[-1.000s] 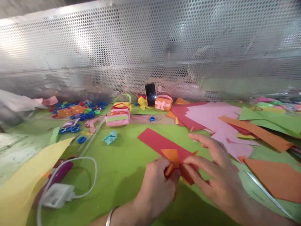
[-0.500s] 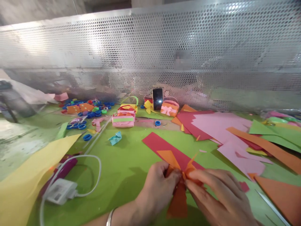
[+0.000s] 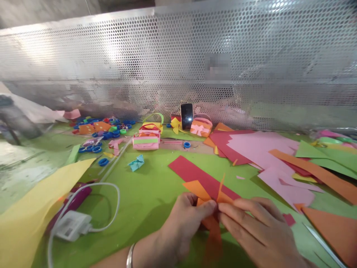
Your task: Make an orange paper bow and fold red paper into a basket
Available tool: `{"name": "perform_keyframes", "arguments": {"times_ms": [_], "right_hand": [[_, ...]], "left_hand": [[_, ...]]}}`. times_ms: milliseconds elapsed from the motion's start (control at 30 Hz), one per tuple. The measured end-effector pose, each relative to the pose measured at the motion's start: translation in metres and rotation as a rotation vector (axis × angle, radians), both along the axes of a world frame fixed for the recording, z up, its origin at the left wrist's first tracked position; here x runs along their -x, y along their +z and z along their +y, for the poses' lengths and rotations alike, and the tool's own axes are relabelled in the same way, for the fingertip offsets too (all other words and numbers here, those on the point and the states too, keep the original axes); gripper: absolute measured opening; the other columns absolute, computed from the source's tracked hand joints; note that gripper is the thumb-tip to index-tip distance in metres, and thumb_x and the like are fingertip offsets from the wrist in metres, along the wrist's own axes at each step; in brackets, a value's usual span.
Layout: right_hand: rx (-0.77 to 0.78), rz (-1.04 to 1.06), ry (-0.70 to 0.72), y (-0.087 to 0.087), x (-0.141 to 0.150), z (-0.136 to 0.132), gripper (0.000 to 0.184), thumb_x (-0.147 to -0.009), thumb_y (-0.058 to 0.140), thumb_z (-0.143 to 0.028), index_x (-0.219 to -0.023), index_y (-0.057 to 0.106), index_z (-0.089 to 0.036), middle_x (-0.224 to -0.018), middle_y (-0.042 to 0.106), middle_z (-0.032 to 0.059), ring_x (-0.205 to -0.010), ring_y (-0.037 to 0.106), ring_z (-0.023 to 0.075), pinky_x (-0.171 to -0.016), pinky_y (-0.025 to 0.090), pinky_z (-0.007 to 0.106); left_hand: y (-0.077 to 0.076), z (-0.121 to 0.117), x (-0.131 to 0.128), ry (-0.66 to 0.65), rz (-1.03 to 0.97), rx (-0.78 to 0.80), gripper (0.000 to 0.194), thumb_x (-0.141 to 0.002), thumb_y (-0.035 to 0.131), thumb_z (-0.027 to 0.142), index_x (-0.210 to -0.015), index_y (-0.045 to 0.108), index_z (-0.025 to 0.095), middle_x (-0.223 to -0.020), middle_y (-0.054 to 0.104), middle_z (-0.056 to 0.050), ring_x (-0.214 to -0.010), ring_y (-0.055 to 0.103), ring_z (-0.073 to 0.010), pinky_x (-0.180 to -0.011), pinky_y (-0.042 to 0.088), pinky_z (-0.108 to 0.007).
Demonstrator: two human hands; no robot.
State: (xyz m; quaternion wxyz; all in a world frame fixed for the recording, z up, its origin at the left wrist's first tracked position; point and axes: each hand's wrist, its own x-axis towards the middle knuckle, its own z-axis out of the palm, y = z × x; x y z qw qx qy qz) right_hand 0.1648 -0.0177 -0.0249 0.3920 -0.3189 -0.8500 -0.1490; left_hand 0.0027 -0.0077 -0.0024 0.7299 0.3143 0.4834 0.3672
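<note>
An orange paper bow point(image 3: 198, 190) is pinched at its middle between both hands, with its loops and tails sticking out above and below. My left hand point(image 3: 184, 221) is closed on its left side, thumb pressed at the centre. The fingertips of my right hand point(image 3: 256, 227) are pressed together on the right side of the bow, partly covering it. Just beyond the hands a red paper strip point(image 3: 189, 172) lies slantwise on the green table point(image 3: 150, 197). A crumpled light-blue paper bow point(image 3: 136, 163) lies to the left.
Small paper baskets point(image 3: 145, 143) and a phone point(image 3: 186, 116) stand before a perforated metal panel point(image 3: 178, 63). Pink paper sheets point(image 3: 259, 147) and orange paper point(image 3: 331, 227) cover the right. A white charger point(image 3: 71, 225) and yellow paper point(image 3: 41, 208) lie left, near blue rings point(image 3: 103, 162).
The orange bow has turned in my hands: its upper left loop tilts further left and the thin upright piece stands straighter. The right fingers have shifted slightly at the centre.
</note>
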Motion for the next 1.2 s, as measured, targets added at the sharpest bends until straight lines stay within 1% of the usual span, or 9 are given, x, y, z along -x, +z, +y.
{"name": "perform_keyframes", "arguments": {"times_ms": [167, 300, 433, 533, 600, 767, 833, 1033, 1200], "right_hand": [[-0.055, -0.046, -0.018, 0.002, 0.004, -0.003, 0.033, -0.096, 0.039, -0.011, -0.088, 0.068, -0.023, -0.090, 0.075, -0.0027, -0.079, 0.064, 0.0166, -0.074, 0.038, 0.038], [-0.081, -0.027, -0.016, 0.008, 0.007, -0.002, 0.026, -0.093, 0.046, -0.009, -0.088, 0.068, -0.021, -0.086, 0.075, -0.0031, -0.077, 0.062, 0.0163, -0.073, 0.039, 0.036], [-0.018, 0.038, 0.044, 0.016, 0.002, 0.000, 0.014, -0.091, 0.054, -0.020, -0.096, 0.067, -0.019, -0.091, 0.072, 0.0028, -0.079, 0.061, 0.0165, -0.072, 0.045, 0.031], [0.154, 0.177, -0.080, 0.016, -0.004, 0.003, 0.025, -0.089, 0.056, -0.032, -0.108, 0.061, -0.017, -0.103, 0.067, 0.0104, -0.092, 0.062, 0.0216, -0.076, 0.051, 0.033], [0.352, 0.307, -0.169, 0.011, -0.007, 0.006, 0.035, -0.086, 0.057, -0.038, -0.116, 0.055, -0.019, -0.104, 0.066, 0.0104, -0.092, 0.065, 0.0224, -0.074, 0.055, 0.033], [0.935, 0.555, -0.127, 0.000, -0.006, 0.010, 0.048, -0.083, 0.058, -0.041, -0.126, 0.048, -0.023, -0.103, 0.068, 0.0086, -0.093, 0.067, 0.0227, -0.069, 0.059, 0.032], [1.045, 0.637, -0.095, 0.003, -0.001, 0.008, 0.049, -0.078, 0.060, -0.037, -0.124, 0.050, -0.021, -0.095, 0.068, 0.0072, -0.088, 0.068, 0.0225, -0.068, 0.058, 0.031], [1.370, 0.859, -0.018, 0.019, 0.011, 0.005, 0.052, -0.074, 0.063, -0.031, -0.122, 0.047, -0.020, -0.096, 0.069, 0.0058, -0.082, 0.067, 0.0211, -0.070, 0.056, 0.032], [1.419, 0.916, -0.045, 0.023, 0.013, 0.003, 0.054, -0.071, 0.067, -0.039, -0.120, 0.049, -0.021, -0.095, 0.069, 0.0052, -0.076, 0.065, 0.0209, -0.067, 0.053, 0.033]], "left_hand": [[-0.005, -0.001, -0.001, 0.058, -0.015, -0.002, 0.034, -0.052, 0.076, 0.042, -0.067, 0.065, 0.013, -0.058, 0.058, -0.002, -0.050, 0.048, -0.0100, -0.052, 0.033, -0.023], [-0.006, -0.001, -0.001, 0.067, -0.039, -0.037, 0.035, -0.053, 0.077, 0.044, -0.063, 0.063, 0.014, -0.055, 0.057, -0.001, -0.048, 0.045, -0.0095, -0.050, 0.031, -0.022], [-0.005, 0.002, 0.000, 0.081, -0.009, -0.103, 0.039, -0.057, 0.077, 0.048, -0.056, 0.056, 0.016, -0.051, 0.049, 0.002, -0.047, 0.037, -0.0077, -0.050, 0.030, -0.023], [-0.004, 0.002, 0.001, 0.058, 0.039, -0.103, 0.039, -0.057, 0.077, 0.048, -0.058, 0.055, 0.015, -0.054, 0.048, 0.003, -0.051, 0.039, -0.0079, -0.054, 0.032, -0.022], [-0.004, 0.001, 0.001, 0.033, 0.062, -0.051, 0.035, -0.059, 0.074, 0.045, -0.064, 0.057, 0.015, -0.058, 0.050, 0.002, -0.054, 0.044, -0.0094, -0.057, 0.035, -0.023], [-0.001, 0.000, -0.003, -0.042, 0.226, -0.133, 0.016, -0.066, 0.067, 0.026, -0.067, 0.057, 0.014, -0.057, 0.052, 0.003, -0.051, 0.043, -0.0084, -0.051, 0.032, -0.021], [0.001, 0.000, -0.005, -0.056, 0.197, -0.209, 0.010, -0.065, 0.063, 0.016, -0.074, 0.060, 0.013, -0.062, 0.057, 0.002, -0.054, 0.048, -0.0095, -0.054, 0.037, -0.021], [0.004, -0.002, -0.007, -0.010, 0.091, -0.300, 0.033, -0.061, 0.059, 0.005, -0.093, 0.059, 0.012, -0.090, 0.069, -0.007, -0.084, 0.064, -0.0231, -0.074, 0.050, -0.031], [0.005, -0.002, -0.006, -0.010, 0.116, -0.313, 0.039, -0.060, 0.057, 0.000, -0.097, 0.060, 0.012, -0.099, 0.068, -0.009, -0.091, 0.064, -0.0231, -0.078, 0.050, -0.030]]}}
